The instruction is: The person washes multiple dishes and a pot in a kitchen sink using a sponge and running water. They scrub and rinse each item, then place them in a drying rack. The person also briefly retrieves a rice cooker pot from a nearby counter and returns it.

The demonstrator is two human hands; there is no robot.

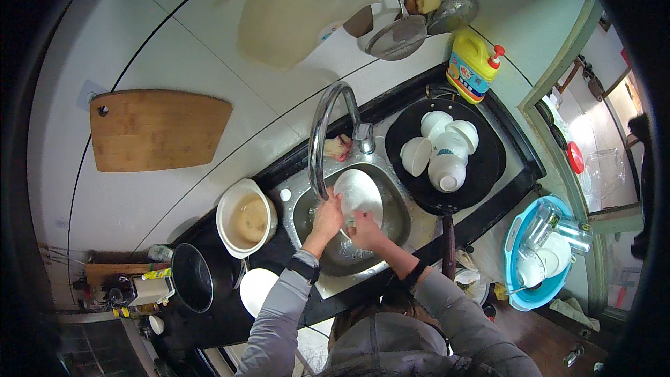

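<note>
My left hand [325, 220] grips the left edge of a wet white dish [361, 188], tilted inside the stainless steel sink [404, 220]. Curled fingers of my right hand [365, 230] rest against the dish's lower part. Something small and pale green shows by those fingers, too unclear to name. The chrome gooseneck faucet [316, 136] arches over the basin, its spout end close above my left hand. Bubbles or splashes show in the basin below my hands. A pinkish crumpled cloth or sponge [338, 146] lies behind the basin, beside the faucet base.
A frying pan [419, 199] holding several white bowls and a white bottle stands right of the basin. Yellow detergent jug [471, 68] behind it; blue basin [510, 256] of dishes far right. Left are a cream pot [225, 204], white plate [257, 290] and dark pot [192, 277].
</note>
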